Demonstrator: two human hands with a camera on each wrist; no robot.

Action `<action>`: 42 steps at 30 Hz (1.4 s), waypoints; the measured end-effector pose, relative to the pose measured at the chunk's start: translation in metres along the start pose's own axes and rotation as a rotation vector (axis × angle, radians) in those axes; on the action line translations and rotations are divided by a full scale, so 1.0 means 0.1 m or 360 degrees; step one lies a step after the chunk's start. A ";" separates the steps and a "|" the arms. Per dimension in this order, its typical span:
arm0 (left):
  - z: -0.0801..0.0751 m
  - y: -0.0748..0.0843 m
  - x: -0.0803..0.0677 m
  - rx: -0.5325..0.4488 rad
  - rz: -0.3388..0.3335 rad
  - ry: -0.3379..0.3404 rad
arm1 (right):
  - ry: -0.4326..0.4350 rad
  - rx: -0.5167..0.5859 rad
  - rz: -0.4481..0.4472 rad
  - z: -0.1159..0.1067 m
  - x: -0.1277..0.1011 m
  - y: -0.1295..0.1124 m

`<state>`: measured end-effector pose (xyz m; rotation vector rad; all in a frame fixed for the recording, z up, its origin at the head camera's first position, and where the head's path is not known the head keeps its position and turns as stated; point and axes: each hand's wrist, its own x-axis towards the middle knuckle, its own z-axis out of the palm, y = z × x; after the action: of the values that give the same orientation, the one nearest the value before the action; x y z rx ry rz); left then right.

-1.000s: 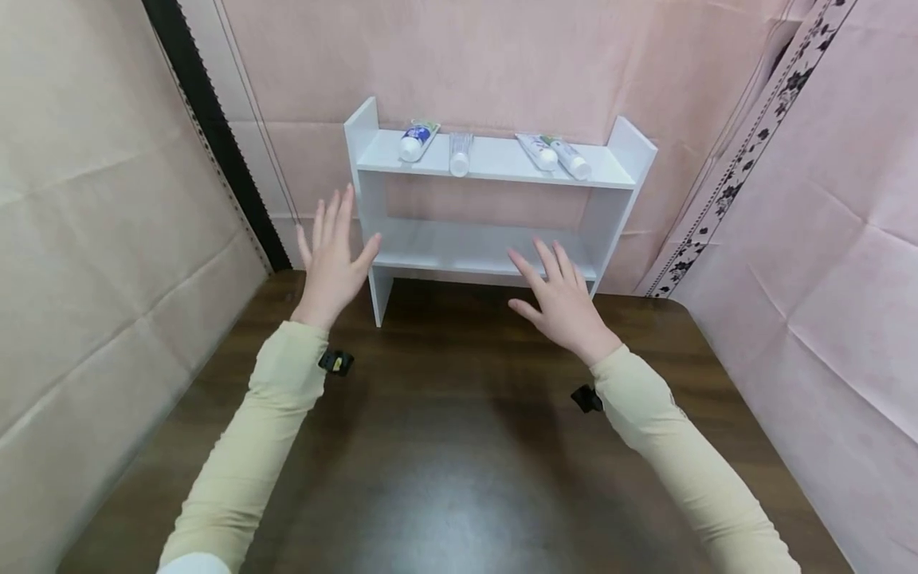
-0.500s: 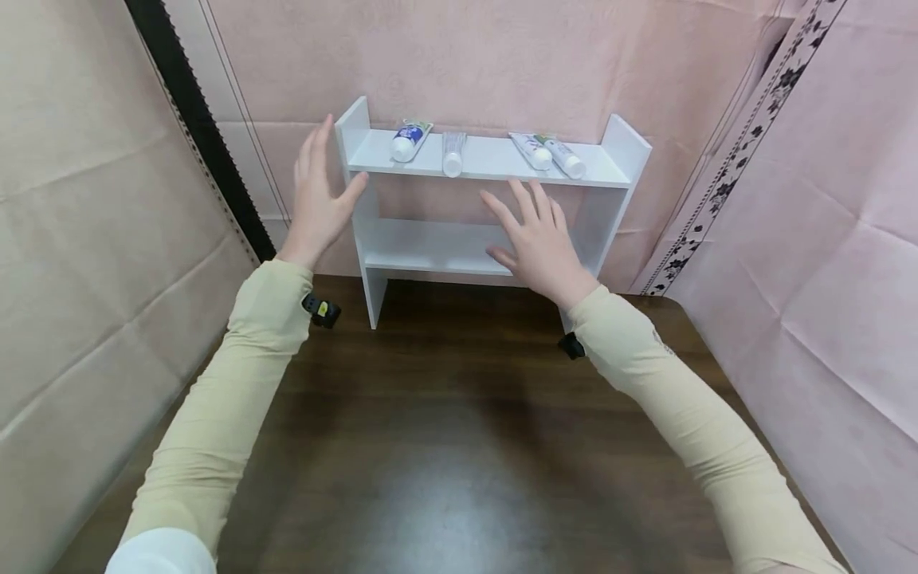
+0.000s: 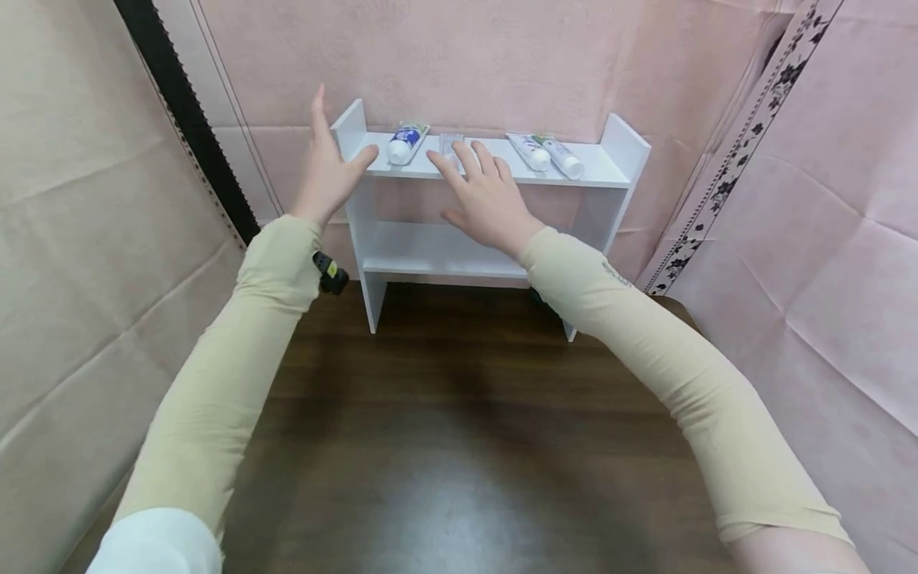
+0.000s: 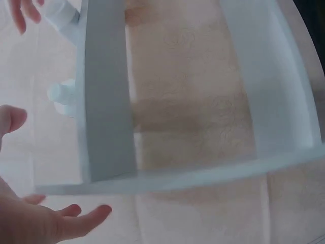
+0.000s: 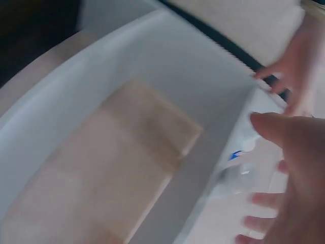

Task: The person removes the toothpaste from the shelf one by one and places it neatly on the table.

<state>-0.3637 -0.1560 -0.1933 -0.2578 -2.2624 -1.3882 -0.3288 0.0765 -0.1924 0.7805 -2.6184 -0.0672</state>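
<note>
From the head camera, the left hand (image 3: pixel 324 171) stands upright with straight fingers at the left end panel of the white shelf (image 3: pixel 617 171), thumb at the front edge of the top board, its grip apart and closed on nothing; the right hand (image 3: pixel 484 199) reaches flat toward the clear tube (image 3: pixel 450 143) on the top board, fingers spread and uncurled over it, so that grip is apart too. The clear tube lies between the blue-capped tube (image 3: pixel 402 143) and a pair of tubes (image 3: pixel 548 155) further right. The risk, as I judge it, is that the spread fingers nudge the round tubes so one rolls off the front edge, or that the left hand pushes the light shelf askew. The shelf stands on a dark wood counter (image 3: pixel 459 446), backed by pink wall covering (image 3: pixel 516 64), beige covering on the left. In the left wrist view the shelf boards (image 4: pixel 104 101) fill the frame, blurred, with the left hand's fingertips (image 4: pixel 76 221) straight below them and a tube cap (image 4: pixel 61 94) poking past the edge. In the right wrist view, also blurred, the right hand's fingers (image 5: pixel 289 147) hover open over the clear tube (image 5: pixel 238 178) without closing on it.
</note>
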 end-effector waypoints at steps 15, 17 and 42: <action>0.15 -0.32 0.15 0.0044 -0.0010 0.0355 | -0.0339 0.0178 0.0044 -0.17 0.62 -0.30; 0.12 -0.33 0.14 0.0044 -0.0039 0.0320 | -0.0373 0.0176 0.0064 -0.15 0.70 -0.32; 0.17 -0.35 0.14 0.0048 -0.0095 0.0309 | 0.0011 0.0072 0.0107 0.11 0.86 -0.36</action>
<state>-0.3948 -0.1589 -0.2206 -0.0434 -2.1440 -1.3457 -0.3798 -0.0005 -0.1767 0.7058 -2.6455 0.0139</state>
